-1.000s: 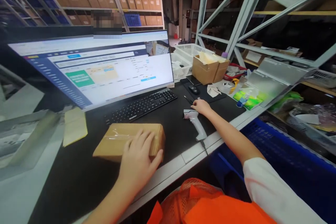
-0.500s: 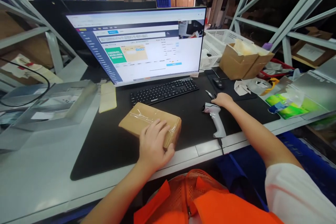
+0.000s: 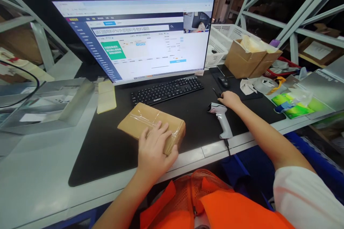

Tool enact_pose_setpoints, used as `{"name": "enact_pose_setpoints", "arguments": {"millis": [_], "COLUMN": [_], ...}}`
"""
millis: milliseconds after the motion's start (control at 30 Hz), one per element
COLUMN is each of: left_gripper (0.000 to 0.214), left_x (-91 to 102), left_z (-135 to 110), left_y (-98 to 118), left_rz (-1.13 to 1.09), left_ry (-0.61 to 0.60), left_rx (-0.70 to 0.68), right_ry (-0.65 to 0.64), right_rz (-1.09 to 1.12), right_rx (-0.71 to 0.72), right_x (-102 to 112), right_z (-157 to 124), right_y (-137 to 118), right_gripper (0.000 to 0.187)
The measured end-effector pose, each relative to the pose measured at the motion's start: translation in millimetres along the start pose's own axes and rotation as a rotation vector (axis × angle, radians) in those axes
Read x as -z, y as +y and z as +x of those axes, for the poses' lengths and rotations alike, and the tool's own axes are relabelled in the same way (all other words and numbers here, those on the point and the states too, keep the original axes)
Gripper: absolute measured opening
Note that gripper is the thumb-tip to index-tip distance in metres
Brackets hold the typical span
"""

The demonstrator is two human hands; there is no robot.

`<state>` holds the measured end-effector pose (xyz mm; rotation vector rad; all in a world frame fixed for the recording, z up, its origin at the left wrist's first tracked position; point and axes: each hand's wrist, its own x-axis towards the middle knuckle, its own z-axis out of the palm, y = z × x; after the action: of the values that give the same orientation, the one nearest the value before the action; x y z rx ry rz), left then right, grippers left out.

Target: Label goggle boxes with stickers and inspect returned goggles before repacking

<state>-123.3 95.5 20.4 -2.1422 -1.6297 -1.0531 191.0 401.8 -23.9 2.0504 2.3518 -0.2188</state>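
Note:
A taped brown cardboard box (image 3: 139, 120) lies on the black desk mat (image 3: 107, 154). My left hand (image 3: 154, 146) holds it at its near edge, fingers across the top and thumb down by the near right side. Farther right, my right hand (image 3: 229, 99) is closed around a slim pointed tool (image 3: 215, 92); its dark tip sticks out toward the keyboard and its handle is hidden in my fingers. Just below that hand, a white barcode scanner (image 3: 222, 121) lies on the mat, touched by neither hand.
Behind the box stand a black keyboard (image 3: 166, 90) and a lit monitor (image 3: 139, 50). A mouse (image 3: 223, 81), an open carton (image 3: 242, 59), a tape roll (image 3: 264, 85) and a green packet (image 3: 295, 105) are at right. A yellow pad (image 3: 106, 96) and grey tray (image 3: 67, 114) are at left.
The view has tilted slightly. The monitor page shows different content in its middle panel. The tool in my right hand has turned a little, while my left hand stays on the box.

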Motion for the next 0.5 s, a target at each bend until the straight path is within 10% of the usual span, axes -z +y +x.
{"name": "enact_pose_setpoints", "arguments": {"millis": [267, 500], "left_gripper": [0.024, 0.032], "left_x": [6.6, -1.7], "left_z": [-21.0, -26.5], "left_y": [-11.0, -8.4], "left_rz": [-0.019, -0.011], "left_ry": [0.031, 0.095], "left_rx": [-0.1, -0.026], "right_ry": [0.062, 0.023], "right_rz": [0.095, 0.39], "right_rx": [-0.079, 0.146], "right_x": [25.7, 49.4], "right_z": [-9.5, -123.3], "right_y": [-0.1, -18.0], "right_gripper": [0.029, 0.041]}}
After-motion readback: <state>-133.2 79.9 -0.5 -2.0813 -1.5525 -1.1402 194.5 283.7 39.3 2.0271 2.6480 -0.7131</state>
